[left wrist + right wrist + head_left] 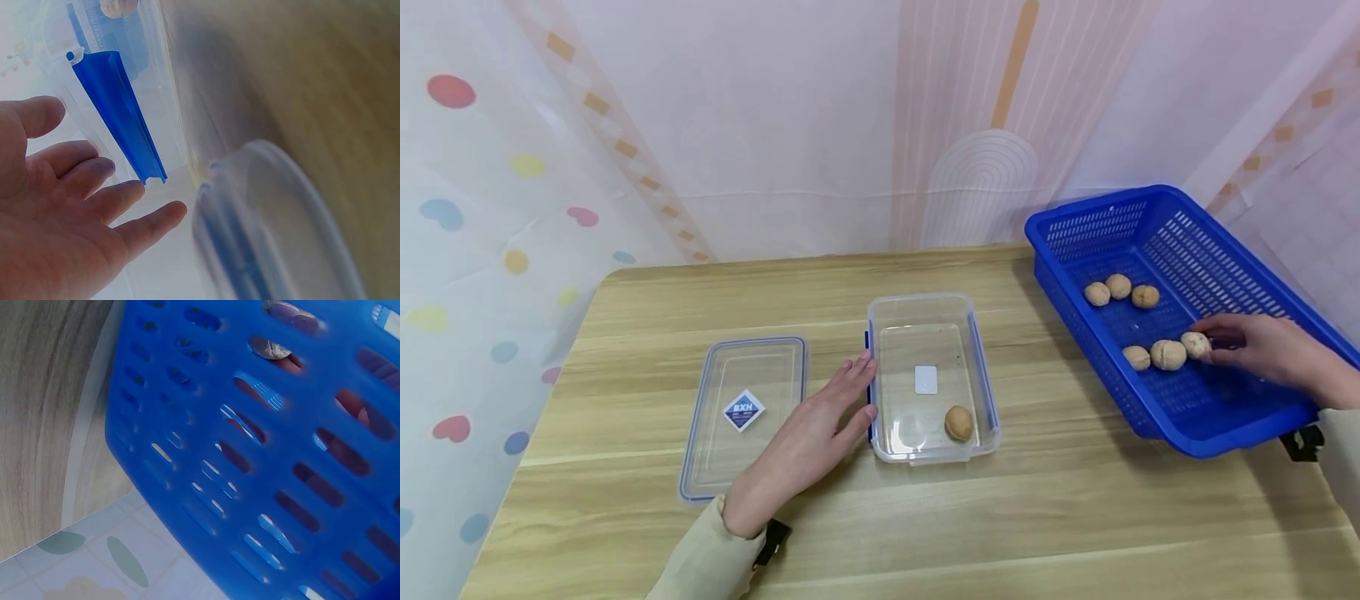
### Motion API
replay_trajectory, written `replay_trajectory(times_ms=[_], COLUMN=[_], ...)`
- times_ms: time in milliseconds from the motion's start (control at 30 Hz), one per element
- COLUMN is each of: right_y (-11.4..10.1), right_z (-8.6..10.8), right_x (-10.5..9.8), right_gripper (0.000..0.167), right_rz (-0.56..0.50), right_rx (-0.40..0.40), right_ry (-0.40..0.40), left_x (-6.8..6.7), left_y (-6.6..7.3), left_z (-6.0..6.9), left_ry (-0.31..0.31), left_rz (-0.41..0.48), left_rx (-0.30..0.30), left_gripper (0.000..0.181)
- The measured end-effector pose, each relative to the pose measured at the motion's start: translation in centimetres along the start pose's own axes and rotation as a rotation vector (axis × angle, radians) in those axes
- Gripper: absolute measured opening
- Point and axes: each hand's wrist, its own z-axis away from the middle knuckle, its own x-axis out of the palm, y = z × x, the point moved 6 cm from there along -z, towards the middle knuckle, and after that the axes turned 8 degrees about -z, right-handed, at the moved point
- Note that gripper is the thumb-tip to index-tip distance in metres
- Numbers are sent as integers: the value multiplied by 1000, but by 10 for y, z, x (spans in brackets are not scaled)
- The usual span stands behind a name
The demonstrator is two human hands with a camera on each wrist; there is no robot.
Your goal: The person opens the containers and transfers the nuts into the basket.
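A clear plastic food container [895,317] with blue side clips stands in the middle of the table, a single walnut [958,423] inside near its front right corner. Along its left wall lies my left hand [812,425], fingers extended, fingertips at the rim. In the left wrist view the palm and loosely spread fingers [134,194] are beside a blue clip [122,115]. My right hand [1262,350] reaches into a blue basket [1075,350] and pinches a walnut [1195,344] between thumb and fingers. Through slots in the basket wall [187,456], the right wrist view shows only bits of that hand.
Left of the container, the clear lid [707,454] with a blue-edged seal lies flat, partly under my left forearm. Several other walnuts [1117,287] sit in the basket in two groups. A patterned curtain [775,125] hangs behind the wooden table [1000,533].
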Motion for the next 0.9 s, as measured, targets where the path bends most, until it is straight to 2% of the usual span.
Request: replay_trajectory(times_ms=[500,900], right_y=[-3,-4], right_z=[1,2], right_x=[1,0], right_gripper=[40,46], right_rz=[19,42], right_rx=[-21,8], right_ry=[-2,-30], left_x=[0,0], left_y=[1,0], left_z=[0,0], left_ry=[1,-2], left_rz=[-11,-10], left_rx=[-9,-8], left_gripper=[59,59])
